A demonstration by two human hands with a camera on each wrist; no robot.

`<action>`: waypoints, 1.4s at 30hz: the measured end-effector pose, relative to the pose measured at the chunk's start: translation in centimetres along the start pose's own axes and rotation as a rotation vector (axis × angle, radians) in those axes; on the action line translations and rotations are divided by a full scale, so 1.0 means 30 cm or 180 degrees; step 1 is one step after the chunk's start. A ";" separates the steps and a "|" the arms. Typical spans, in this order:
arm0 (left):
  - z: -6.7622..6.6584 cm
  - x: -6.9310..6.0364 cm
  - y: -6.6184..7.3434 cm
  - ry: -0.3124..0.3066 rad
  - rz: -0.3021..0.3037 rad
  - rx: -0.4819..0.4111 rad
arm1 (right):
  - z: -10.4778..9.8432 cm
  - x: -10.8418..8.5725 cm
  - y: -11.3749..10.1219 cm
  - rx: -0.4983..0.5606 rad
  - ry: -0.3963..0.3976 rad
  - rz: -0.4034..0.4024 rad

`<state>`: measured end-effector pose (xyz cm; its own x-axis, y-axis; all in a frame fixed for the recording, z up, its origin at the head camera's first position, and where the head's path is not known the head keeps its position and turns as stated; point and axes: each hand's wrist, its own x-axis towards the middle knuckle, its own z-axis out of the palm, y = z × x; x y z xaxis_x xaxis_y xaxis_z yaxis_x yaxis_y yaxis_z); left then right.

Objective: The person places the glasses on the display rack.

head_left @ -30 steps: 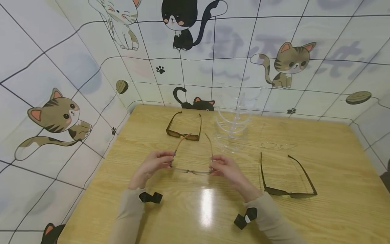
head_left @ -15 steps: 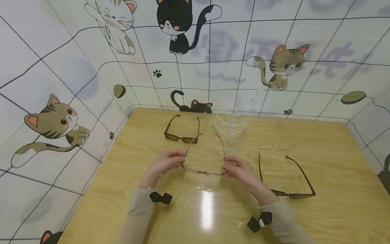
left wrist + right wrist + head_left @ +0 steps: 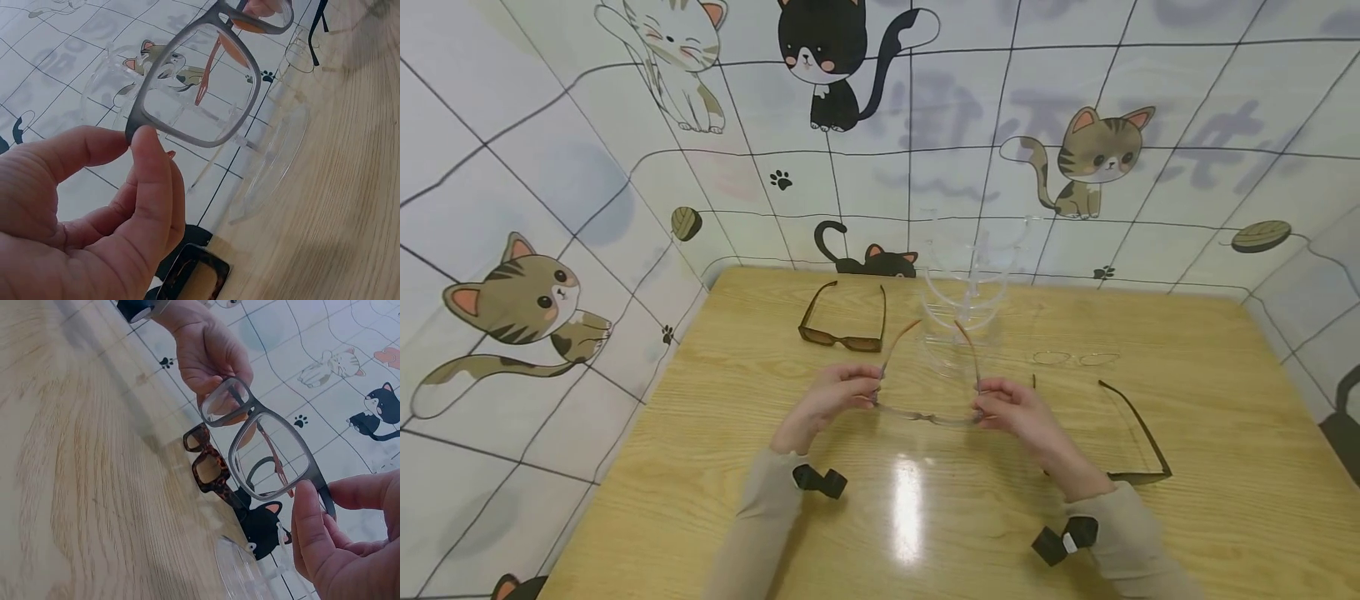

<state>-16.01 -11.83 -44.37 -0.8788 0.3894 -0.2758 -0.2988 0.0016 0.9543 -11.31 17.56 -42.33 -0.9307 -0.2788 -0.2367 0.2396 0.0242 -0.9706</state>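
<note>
Both hands hold a pair of grey-framed glasses with orange-brown temple tips, temples unfolded and pointing away toward the wall. My left hand pinches the left hinge corner; in the left wrist view its thumb and fingers grip the grey frame. The right hinge corner is pinched by my right hand, also seen in the right wrist view at the frame's corner. Behind the glasses, a clear display stand rises at the back of the table, its arms curved and hard to make out.
Tortoiseshell sunglasses lie open at the back left of the wooden table. Dark sunglasses lie on the right, partly hidden by my right arm. Thin-rimmed glasses are behind them. A cat-patterned wall covering borders the table.
Both hands have carried the grey glasses to the right, closer to the front of the clear stand. My right arm now covers part of the dark sunglasses. The view has shifted slightly.
</note>
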 end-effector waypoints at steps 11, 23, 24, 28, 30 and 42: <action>0.043 0.057 0.000 0.0014 -0.0089 -0.0067 | -0.068 0.018 -0.002 -0.0159 0.0010 0.0063; 0.072 0.136 0.023 0.0053 0.0123 -0.0143 | -0.131 0.087 -0.042 -0.0267 0.0157 0.0137; 0.075 0.142 0.027 0.0066 0.0152 -0.0159 | -0.136 0.094 -0.045 -0.0280 0.0168 0.0136; 0.086 0.177 0.035 0.0223 0.0076 -0.0226 | -0.157 0.125 -0.055 -0.0355 0.0198 0.0125; 0.092 0.197 0.037 0.0306 0.0019 -0.0266 | -0.167 0.140 -0.057 -0.0424 0.0224 0.0120; 0.131 0.291 0.067 0.0691 0.0047 -0.0552 | -0.214 0.228 -0.063 -0.0319 0.0540 0.0222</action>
<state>-22.81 -4.80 -44.41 -0.9371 0.1816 -0.2981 -0.3282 -0.1675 0.9296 -19.89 21.77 -42.39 -0.9481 -0.1076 -0.2993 0.2842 0.1355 -0.9491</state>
